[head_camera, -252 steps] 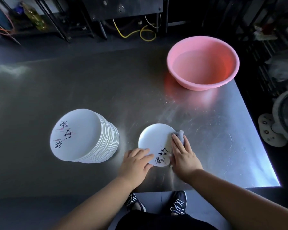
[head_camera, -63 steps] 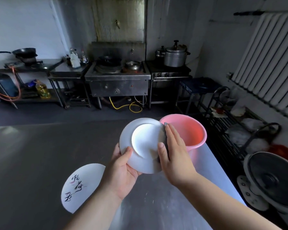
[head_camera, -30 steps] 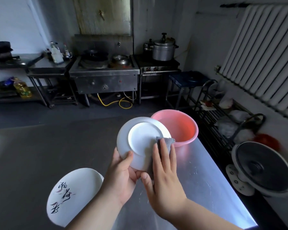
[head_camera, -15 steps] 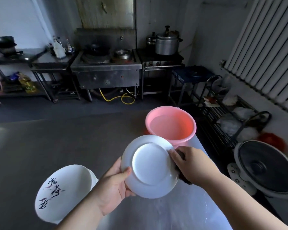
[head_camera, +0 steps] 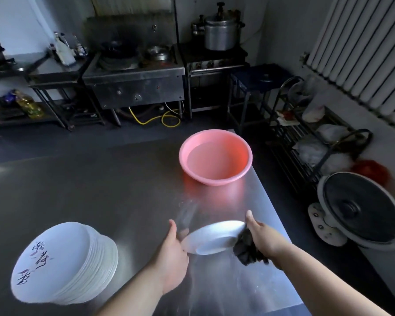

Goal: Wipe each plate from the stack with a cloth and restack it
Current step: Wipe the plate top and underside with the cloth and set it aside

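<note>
The only writing in sight is on the top plate (head_camera: 53, 258) of the stack of white plates (head_camera: 94, 267) near the left of the bench (head_camera: 100, 190). Three brush-drawn Chinese characters in dark ink run down its face in a column, with a few pinkish strokes beside them. The middle one looks like 荷; the top and bottom ones are too cursive and skewed from here to make out for sure. Nothing else in the room carries a label, number or brand that can be read.
</note>
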A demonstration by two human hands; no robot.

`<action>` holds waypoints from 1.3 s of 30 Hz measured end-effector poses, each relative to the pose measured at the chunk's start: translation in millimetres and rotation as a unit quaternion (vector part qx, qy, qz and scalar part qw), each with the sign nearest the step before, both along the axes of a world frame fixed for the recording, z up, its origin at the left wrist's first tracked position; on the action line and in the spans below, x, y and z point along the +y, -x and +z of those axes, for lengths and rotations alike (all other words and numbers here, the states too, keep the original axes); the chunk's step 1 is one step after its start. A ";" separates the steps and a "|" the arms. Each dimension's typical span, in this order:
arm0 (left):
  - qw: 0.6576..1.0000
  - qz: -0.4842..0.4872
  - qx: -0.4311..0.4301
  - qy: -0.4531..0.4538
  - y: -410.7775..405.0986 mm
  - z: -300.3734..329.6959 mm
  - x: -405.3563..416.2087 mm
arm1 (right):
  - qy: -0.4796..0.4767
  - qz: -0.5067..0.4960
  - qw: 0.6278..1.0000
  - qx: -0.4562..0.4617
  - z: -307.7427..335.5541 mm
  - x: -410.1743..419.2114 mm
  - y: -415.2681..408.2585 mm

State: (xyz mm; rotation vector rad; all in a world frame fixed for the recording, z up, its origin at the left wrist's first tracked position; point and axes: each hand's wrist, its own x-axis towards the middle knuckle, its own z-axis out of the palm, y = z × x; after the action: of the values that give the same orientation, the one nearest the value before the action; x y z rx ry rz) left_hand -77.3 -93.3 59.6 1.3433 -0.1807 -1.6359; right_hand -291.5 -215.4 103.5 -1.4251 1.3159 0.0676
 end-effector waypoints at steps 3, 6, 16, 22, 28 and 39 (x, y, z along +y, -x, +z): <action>0.999 -0.008 -0.043 -0.033 15.3 -29.6 -14.6 | 0.043 -0.026 0.999 -0.017 -29.2 -10.1 25.0; 0.983 -0.083 -0.151 -0.060 37.5 -43.3 -27.8 | 0.052 -0.036 0.998 -0.023 -57.1 -20.9 46.2; 0.923 -0.170 -0.335 -0.084 92.6 -69.8 -86.4 | 0.084 0.054 0.990 0.097 -126.3 -72.3 81.7; 0.918 -0.159 -0.353 -0.091 98.1 -93.0 -103.0 | 0.104 0.090 0.980 0.141 -139.3 -93.5 86.8; 0.917 -0.158 -0.352 -0.102 92.8 -104.6 -102.1 | 0.105 0.099 0.977 0.154 -145.5 -97.6 93.3; 0.889 -0.147 -0.427 -0.081 43.7 -96.1 -54.6 | 0.201 0.142 0.955 0.167 -107.5 -76.3 56.7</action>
State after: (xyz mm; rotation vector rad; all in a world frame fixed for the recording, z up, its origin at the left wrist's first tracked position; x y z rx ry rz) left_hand -121.0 -147.9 -36.5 2.1873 -0.8146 -1.1919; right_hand -348.2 -291.6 -4.0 -2.0151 1.4401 0.2537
